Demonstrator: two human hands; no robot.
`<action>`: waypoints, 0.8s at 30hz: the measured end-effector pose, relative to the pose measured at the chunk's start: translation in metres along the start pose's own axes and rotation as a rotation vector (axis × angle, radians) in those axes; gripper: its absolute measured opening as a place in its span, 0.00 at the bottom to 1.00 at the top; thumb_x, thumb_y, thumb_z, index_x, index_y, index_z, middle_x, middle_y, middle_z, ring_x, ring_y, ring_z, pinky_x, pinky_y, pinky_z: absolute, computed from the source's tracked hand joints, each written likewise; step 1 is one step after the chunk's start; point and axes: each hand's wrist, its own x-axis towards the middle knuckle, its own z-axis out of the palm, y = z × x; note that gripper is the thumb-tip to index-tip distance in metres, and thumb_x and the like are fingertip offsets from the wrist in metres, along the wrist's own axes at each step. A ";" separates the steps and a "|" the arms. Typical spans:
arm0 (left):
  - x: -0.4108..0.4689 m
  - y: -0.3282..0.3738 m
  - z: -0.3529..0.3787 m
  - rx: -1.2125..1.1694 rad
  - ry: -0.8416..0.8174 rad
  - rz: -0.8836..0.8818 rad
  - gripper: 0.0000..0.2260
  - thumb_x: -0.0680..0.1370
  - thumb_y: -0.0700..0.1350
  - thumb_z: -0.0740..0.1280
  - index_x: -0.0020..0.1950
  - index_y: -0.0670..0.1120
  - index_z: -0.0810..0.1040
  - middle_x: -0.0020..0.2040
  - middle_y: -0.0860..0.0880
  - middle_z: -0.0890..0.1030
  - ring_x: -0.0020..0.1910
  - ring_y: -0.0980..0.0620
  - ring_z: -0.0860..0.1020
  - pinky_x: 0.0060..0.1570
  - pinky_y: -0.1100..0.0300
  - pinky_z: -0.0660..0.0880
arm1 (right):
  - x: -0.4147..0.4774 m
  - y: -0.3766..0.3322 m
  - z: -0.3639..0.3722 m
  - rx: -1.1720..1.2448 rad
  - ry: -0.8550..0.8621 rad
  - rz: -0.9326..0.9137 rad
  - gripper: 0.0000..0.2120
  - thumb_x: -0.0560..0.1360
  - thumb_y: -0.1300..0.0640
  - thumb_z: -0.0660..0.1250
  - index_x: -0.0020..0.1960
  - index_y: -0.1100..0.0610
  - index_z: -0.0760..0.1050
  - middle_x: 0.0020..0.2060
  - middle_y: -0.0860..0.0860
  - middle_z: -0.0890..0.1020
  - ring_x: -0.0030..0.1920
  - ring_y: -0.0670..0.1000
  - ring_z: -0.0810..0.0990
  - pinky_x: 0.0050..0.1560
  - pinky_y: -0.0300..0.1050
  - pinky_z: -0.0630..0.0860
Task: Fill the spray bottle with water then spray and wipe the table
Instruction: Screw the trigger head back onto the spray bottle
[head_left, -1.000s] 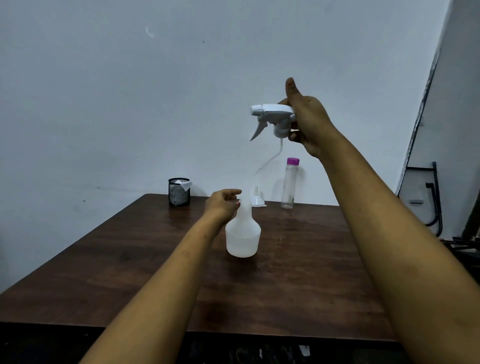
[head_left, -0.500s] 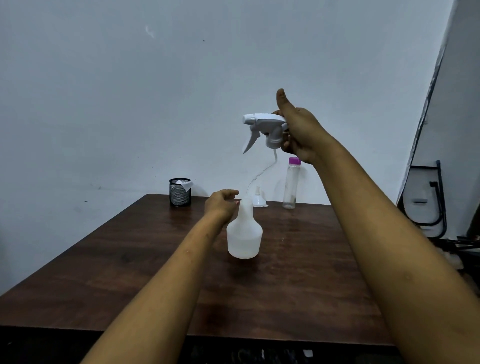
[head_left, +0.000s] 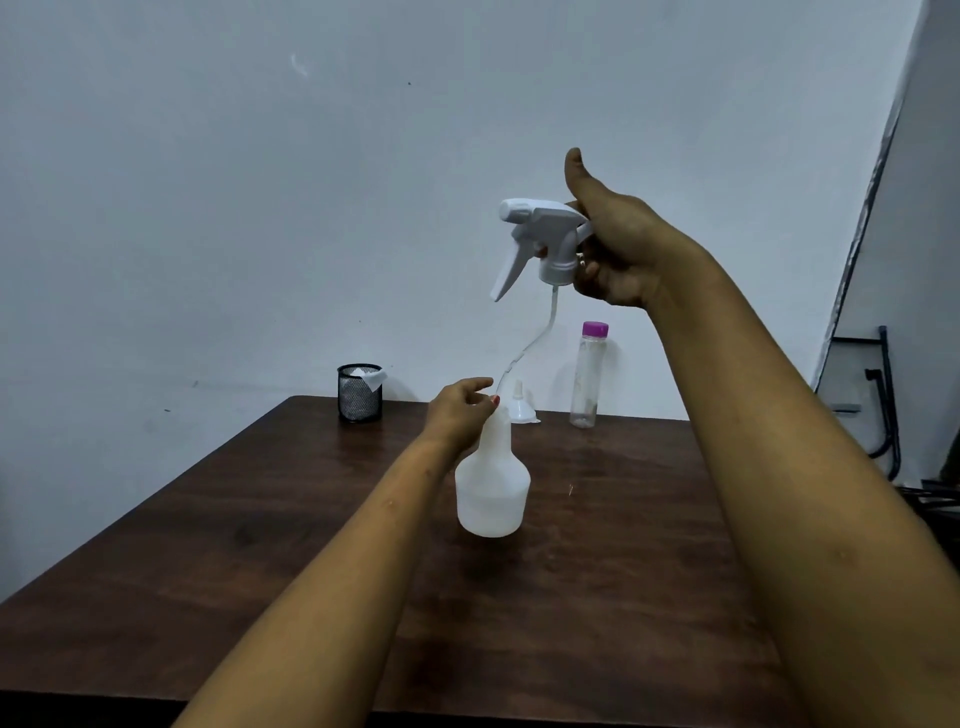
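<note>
The spray bottle (head_left: 492, 488) stands upright in the middle of the table (head_left: 649, 597), well apart from its edges, with the left hand (head_left: 460, 410) gripping the neck. The right hand (head_left: 618, 249) grips the trigger head (head_left: 540, 236) above, nozzle pointing left and dip tube (head_left: 525, 352) curving down toward the neck.

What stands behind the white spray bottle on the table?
Behind the spray bottle a small white funnel stands spout up, and to its right a clear bottle with a purple cap. The spray bottle's neck hides the funnel's left edge.
</note>
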 end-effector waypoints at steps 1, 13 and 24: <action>0.002 0.001 0.001 -0.002 -0.010 0.005 0.17 0.78 0.44 0.66 0.68 0.48 0.74 0.55 0.47 0.78 0.56 0.50 0.76 0.50 0.60 0.72 | 0.001 -0.001 -0.001 0.003 -0.011 0.003 0.26 0.75 0.33 0.57 0.42 0.56 0.75 0.29 0.48 0.80 0.21 0.41 0.69 0.25 0.34 0.60; 0.013 -0.005 0.003 -0.020 -0.070 0.050 0.07 0.78 0.45 0.67 0.48 0.46 0.84 0.52 0.49 0.83 0.53 0.53 0.78 0.44 0.65 0.72 | 0.052 0.016 -0.023 0.260 -0.129 -0.033 0.45 0.63 0.25 0.64 0.66 0.58 0.75 0.45 0.47 0.75 0.25 0.40 0.71 0.23 0.31 0.67; 0.022 -0.005 -0.005 -0.055 -0.189 -0.094 0.09 0.78 0.43 0.65 0.42 0.47 0.84 0.54 0.42 0.82 0.45 0.49 0.76 0.40 0.58 0.71 | 0.057 0.069 -0.037 -0.225 -0.083 -0.262 0.13 0.73 0.65 0.71 0.54 0.53 0.77 0.43 0.47 0.80 0.41 0.43 0.77 0.40 0.36 0.76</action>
